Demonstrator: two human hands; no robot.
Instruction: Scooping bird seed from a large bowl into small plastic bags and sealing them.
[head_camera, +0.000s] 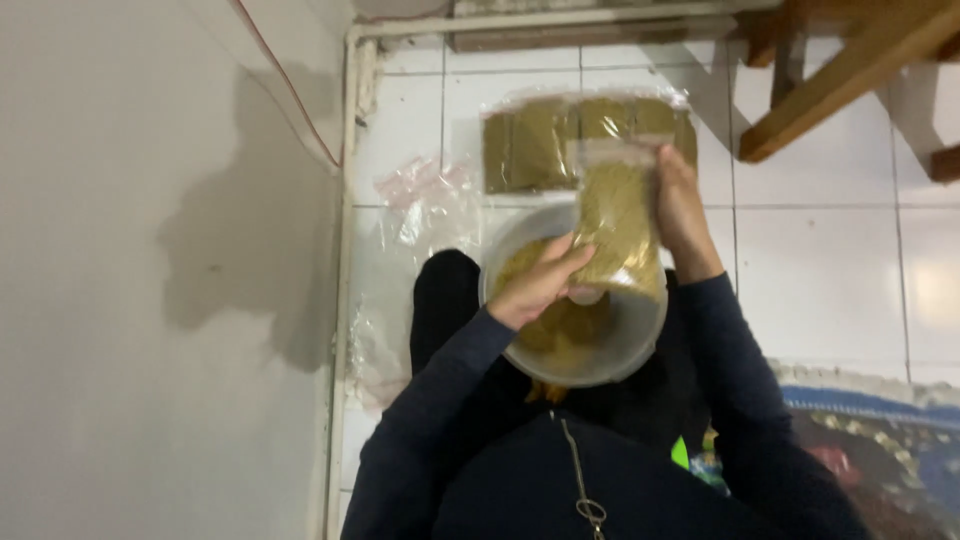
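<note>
A clear plastic bag (615, 215) filled with olive-brown powder stands upright over a round translucent bowl (640, 340) that rests on my lap. My right hand (682, 210) grips the bag along its right side near the top. My left hand (540, 280) presses against the bag's lower left side, fingers curled around it. More of the same powder lies in the bowl beneath the bag. Several filled flat packets (535, 145) of the powder lie in a row on the white tiled floor just beyond the bowl.
Empty clear plastic bags (425, 205) lie crumpled on the tiles to the left. A grey wall (160, 270) runs along the left. Wooden furniture legs (840, 80) stand at the upper right. A patterned mat (880, 440) lies at the lower right.
</note>
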